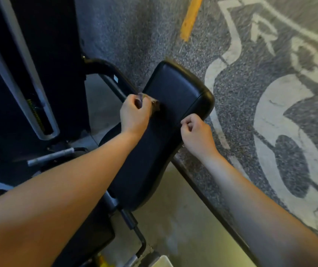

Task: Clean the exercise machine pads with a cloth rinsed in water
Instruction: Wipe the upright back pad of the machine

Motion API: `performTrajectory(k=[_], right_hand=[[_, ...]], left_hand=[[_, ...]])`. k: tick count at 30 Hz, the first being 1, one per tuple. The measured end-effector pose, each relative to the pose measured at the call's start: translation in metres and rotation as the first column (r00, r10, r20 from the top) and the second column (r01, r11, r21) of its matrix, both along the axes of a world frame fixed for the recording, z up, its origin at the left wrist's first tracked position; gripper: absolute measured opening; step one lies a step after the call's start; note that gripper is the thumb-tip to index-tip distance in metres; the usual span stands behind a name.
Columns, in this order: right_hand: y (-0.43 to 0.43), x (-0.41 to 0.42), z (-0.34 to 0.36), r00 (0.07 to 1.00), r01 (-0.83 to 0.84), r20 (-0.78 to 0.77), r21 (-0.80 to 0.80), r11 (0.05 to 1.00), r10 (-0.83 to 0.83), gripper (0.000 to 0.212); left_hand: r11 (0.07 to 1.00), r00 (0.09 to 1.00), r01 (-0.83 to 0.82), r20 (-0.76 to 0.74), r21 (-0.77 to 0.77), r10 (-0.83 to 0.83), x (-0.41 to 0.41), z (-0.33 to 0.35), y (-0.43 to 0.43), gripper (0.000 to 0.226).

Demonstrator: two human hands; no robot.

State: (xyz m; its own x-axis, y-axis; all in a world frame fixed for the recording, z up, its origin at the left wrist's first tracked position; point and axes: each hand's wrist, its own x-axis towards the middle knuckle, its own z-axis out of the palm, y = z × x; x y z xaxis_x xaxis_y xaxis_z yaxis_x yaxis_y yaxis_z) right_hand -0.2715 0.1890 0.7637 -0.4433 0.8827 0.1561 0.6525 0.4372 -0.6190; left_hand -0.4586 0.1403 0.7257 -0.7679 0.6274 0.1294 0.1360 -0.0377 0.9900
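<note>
While left hand [135, 114] grips cloth [154, 105] on black pad [175, 87], right hand [197, 134] curled, seemingly empty

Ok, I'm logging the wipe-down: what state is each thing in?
pad: cloth resting on it, wetness not visible.
cloth: bunched, pressed on the pad.
left hand: grips the cloth.
right hand: fingers curled at the pad's edge, nothing seen in it.
</note>
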Motion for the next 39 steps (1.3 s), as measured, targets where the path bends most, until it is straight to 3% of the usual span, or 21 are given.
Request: performTrajectory(k=[2, 4, 6, 9, 11, 13, 15, 20, 23, 27, 30, 33, 39], right_hand=[[0.003, 0.000, 0.011, 0.998, -0.011, 0.067, 0.064, 0.998, 0.007, 0.009], [0.007, -0.002, 0.019, 0.990, -0.043, 0.142, 0.138, 0.990, 0.024, 0.009], [0.010, -0.006, 0.023, 0.969, -0.122, 0.239, 0.250, 0.960, 0.061, 0.010], [0.017, -0.016, 0.023, 0.923, -0.306, 0.366, 0.505, 0.807, 0.121, 0.011], [0.026, -0.029, 0.019, 0.870, -0.407, 0.484, 0.600, 0.689, 0.093, 0.012], [0.034, -0.038, 0.015, 0.817, -0.474, 0.576, 0.645, 0.599, 0.027, 0.009], [0.045, -0.046, 0.013, 0.800, -0.506, 0.600, 0.677, 0.535, -0.001, 0.004], [0.068, -0.053, 0.008, 0.782, -0.573, 0.623, 0.730, 0.373, -0.020, 0.007], [0.076, -0.055, 0.000, 0.789, -0.570, 0.608, 0.779, 0.260, -0.091, 0.013], [0.079, -0.056, -0.005, 0.802, -0.562, 0.590, 0.798, 0.219, -0.093, 0.014], [0.079, -0.057, -0.002, 0.821, -0.542, 0.564, 0.819, 0.188, -0.086, 0.019], [0.080, -0.059, -0.005, 0.822, -0.531, 0.558, 0.824, 0.198, -0.117, 0.014], [0.078, -0.060, -0.006, 0.825, -0.517, 0.546, 0.833, 0.194, -0.144, 0.024]], left_hand=[[0.991, 0.975, 0.132, -0.181, -0.003, -0.131, 0.013, 0.004, 0.011, 0.018], [0.932, 0.854, 0.325, -0.373, -0.160, -0.362, 0.030, -0.011, 0.021, 0.011], [0.889, 0.789, 0.404, -0.411, -0.215, -0.457, 0.038, -0.029, 0.023, 0.012], [0.883, 0.816, 0.459, -0.350, -0.093, -0.461, 0.034, -0.037, 0.020, 0.011], [0.889, 0.793, 0.438, -0.407, -0.135, -0.452, 0.028, -0.040, 0.023, 0.016], [0.933, 0.736, 0.289, -0.573, -0.215, -0.360, 0.029, -0.045, 0.027, 0.025], [0.968, 0.702, 0.166, -0.666, -0.188, -0.250, 0.035, -0.051, 0.029, 0.033], [0.971, 0.818, 0.237, -0.531, -0.037, -0.220, 0.044, -0.070, 0.036, 0.059], [0.975, 0.773, 0.214, -0.602, -0.050, -0.201, 0.053, -0.085, 0.037, 0.063], [0.974, 0.619, 0.209, -0.759, -0.089, -0.202, 0.048, -0.141, 0.020, 0.053], [0.962, 0.532, 0.170, -0.802, -0.214, -0.272, 0.036, -0.181, 0.000, 0.056], [0.949, 0.536, 0.093, -0.789, -0.300, -0.302, 0.034, -0.176, 0.002, 0.059], [0.968, 0.596, 0.036, -0.772, -0.250, -0.222, 0.015, -0.110, 0.055, 0.061]])
